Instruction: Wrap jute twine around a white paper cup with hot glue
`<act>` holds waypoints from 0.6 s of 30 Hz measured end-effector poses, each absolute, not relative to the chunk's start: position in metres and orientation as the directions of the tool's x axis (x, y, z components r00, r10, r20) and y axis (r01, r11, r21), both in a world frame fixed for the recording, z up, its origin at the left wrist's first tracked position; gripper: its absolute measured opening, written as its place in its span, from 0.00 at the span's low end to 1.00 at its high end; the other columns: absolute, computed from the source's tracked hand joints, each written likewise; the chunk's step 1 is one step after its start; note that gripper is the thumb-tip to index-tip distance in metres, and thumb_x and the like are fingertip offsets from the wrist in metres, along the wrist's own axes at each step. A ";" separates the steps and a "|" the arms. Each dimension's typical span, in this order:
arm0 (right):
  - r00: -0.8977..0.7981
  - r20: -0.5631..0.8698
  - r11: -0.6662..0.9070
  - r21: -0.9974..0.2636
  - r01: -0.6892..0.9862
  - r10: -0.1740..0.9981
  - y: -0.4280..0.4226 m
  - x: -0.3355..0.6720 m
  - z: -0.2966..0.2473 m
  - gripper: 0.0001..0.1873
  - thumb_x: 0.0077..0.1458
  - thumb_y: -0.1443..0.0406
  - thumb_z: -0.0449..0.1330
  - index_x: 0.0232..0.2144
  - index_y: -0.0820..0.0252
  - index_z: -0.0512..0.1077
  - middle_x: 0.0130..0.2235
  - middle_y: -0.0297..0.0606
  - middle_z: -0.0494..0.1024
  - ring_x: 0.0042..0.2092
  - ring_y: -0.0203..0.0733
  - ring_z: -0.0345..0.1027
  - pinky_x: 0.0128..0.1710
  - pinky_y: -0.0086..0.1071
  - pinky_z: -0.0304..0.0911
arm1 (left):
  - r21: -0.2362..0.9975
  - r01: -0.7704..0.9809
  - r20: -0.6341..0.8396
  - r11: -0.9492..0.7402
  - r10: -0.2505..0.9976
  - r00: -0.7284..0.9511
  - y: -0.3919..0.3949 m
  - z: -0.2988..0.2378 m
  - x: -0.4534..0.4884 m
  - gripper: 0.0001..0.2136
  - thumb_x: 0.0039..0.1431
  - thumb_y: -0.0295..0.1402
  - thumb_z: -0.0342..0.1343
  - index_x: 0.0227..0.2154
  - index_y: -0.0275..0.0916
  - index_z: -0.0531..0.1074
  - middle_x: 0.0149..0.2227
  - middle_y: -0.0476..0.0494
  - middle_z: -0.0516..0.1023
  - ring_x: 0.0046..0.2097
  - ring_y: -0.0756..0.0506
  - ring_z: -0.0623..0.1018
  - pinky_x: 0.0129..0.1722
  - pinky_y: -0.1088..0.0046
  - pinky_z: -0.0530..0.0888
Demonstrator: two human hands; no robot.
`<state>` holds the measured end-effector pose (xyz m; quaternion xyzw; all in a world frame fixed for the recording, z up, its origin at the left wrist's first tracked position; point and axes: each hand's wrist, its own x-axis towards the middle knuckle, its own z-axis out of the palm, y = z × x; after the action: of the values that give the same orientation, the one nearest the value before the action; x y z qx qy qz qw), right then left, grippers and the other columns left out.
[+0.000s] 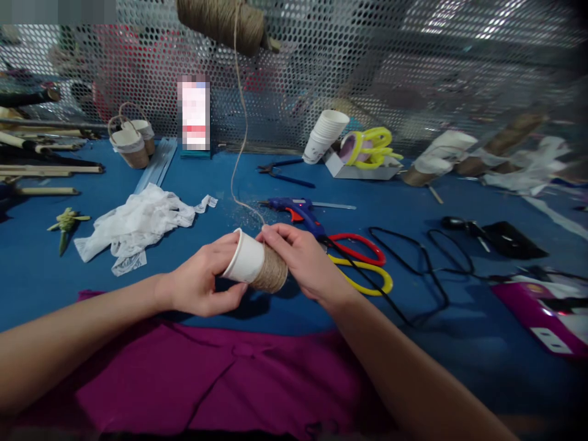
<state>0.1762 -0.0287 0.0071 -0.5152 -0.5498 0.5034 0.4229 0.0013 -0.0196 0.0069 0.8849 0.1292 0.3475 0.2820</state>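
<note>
A white paper cup (pixel 245 257) lies tilted on its side between my hands, above the blue table. Brown twine (pixel 271 269) is wound round its lower half. Near the rim, my left hand (pixel 209 275) is wrapped round the cup. At the wound end, my right hand (pixel 298 254) pinches the twine strand against the cup with thumb and finger. From there the loose strand (pixel 239 122) runs up to a large twine spool (pixel 220 24) hanging on the mesh panel. Some of the right fingers are hidden behind the cup.
Just beyond my hands lie a blue glue gun (pixel 298 208) and scissors with red and yellow handles (pixel 362 251). White lace (pixel 142 223) is heaped on the left, near two small handled baskets (pixel 131 147). Pliers (pixel 289 171), stacked cups (pixel 324 135) and a black cable (pixel 427 263) are farther off.
</note>
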 end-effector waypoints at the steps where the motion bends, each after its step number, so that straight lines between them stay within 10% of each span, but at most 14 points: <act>1: -0.123 -0.063 -0.046 -0.990 0.135 0.990 -0.029 0.178 0.008 0.18 0.51 0.51 0.54 0.25 0.60 0.68 0.25 0.31 0.68 0.27 0.32 0.59 0.27 0.29 0.55 | 0.551 0.028 0.567 -0.834 0.398 0.721 -0.019 0.007 0.001 0.04 0.46 0.22 0.50 0.26 0.36 0.66 0.27 0.45 0.72 0.33 0.48 0.69 0.47 0.62 0.65; 11: -0.314 -0.026 0.076 -0.948 0.309 0.949 -0.029 0.195 0.025 0.16 0.50 0.58 0.57 0.40 0.60 0.68 0.42 0.40 0.74 0.42 0.39 0.67 0.41 0.35 0.63 | 0.595 0.060 0.560 -0.802 0.466 0.685 -0.011 0.001 -0.004 0.08 0.48 0.23 0.52 0.33 0.34 0.69 0.34 0.42 0.75 0.39 0.45 0.72 0.50 0.62 0.63; 15: -0.281 0.184 0.297 -0.845 0.445 0.942 -0.030 0.192 0.020 0.19 0.49 0.58 0.59 0.42 0.60 0.66 0.44 0.42 0.71 0.44 0.42 0.66 0.43 0.39 0.63 | 0.962 0.021 0.200 -0.273 0.754 0.626 -0.008 0.001 -0.004 0.12 0.49 0.30 0.55 0.39 0.34 0.68 0.37 0.42 0.74 0.37 0.47 0.72 0.40 0.70 0.68; 18: -0.313 0.339 0.461 -0.693 0.554 0.887 -0.031 0.190 0.015 0.20 0.47 0.59 0.61 0.42 0.59 0.66 0.43 0.41 0.70 0.46 0.42 0.64 0.46 0.40 0.61 | 0.989 -0.105 -0.027 0.104 0.825 0.565 -0.006 0.001 -0.002 0.12 0.46 0.31 0.57 0.36 0.35 0.68 0.33 0.47 0.74 0.33 0.50 0.71 0.37 0.74 0.67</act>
<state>0.1895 -0.0308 0.0152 -0.4641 -0.7762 0.2327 0.3578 -0.0021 -0.0064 0.0012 0.5735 0.3139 0.3450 0.6735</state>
